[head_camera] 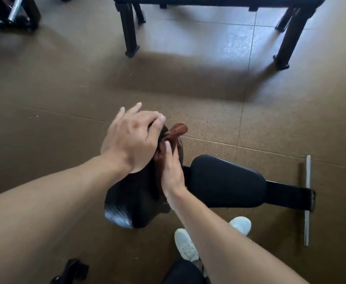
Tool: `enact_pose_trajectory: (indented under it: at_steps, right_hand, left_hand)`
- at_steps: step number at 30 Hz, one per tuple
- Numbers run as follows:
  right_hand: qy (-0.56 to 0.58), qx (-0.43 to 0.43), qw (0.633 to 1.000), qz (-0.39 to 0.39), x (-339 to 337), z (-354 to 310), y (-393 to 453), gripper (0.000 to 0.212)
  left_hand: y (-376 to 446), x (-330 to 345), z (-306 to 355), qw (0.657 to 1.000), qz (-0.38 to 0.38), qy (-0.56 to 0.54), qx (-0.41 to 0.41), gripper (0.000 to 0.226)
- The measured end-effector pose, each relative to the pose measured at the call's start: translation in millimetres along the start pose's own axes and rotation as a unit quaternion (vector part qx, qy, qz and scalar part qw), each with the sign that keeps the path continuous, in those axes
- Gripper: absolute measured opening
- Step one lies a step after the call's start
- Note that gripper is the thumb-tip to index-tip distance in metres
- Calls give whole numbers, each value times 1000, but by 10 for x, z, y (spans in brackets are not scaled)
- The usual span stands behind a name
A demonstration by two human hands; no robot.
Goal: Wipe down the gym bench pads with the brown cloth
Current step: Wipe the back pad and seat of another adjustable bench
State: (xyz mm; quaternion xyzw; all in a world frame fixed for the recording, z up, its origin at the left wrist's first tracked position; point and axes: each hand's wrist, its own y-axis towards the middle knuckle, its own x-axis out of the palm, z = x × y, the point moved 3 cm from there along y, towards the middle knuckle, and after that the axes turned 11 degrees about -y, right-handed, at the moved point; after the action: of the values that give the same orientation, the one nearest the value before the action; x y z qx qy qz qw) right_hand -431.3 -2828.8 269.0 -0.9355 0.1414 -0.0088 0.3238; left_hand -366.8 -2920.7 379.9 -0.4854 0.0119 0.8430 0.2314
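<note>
- Left hand (130, 138): rests over the top of the raised back pad (127, 201), fingers curved round its upper edge, steadying it.
- Right hand (171, 171): fingers straight, palm pressing the cloth (173, 134) flat against the right-facing side of the back pad.
- Cloth: brown, bunched; sandwiched between right hand and pad, its free end sticking out above the fingertips near the pad's top.
- Seat pad (227, 181): dark, lying just right of the back pad; nothing touches it.
- Far bench (209, 1): second black bench at the far edge, well apart from both hands.
- Shoes (188, 244): white, near edge, on the brown floor (65, 89).
- Progress, as judged: wiping is underway on the back pad, high up on it. Whether any surface is already clean cannot be told. The seat pad and perhaps the far bench appear left to do.
</note>
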Motion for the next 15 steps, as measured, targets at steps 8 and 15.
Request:
enact_pose_trajectory:
  at_steps: [8, 15]
  right_hand:
    - [3, 126, 992, -25, 161, 798, -351, 67]
    - [28, -76, 997, 15, 110, -84, -271, 83]
  left_hand:
    - [24, 25, -24, 999, 8, 32, -6, 46]
    - [25, -30, -21, 999, -21, -33, -17, 68]
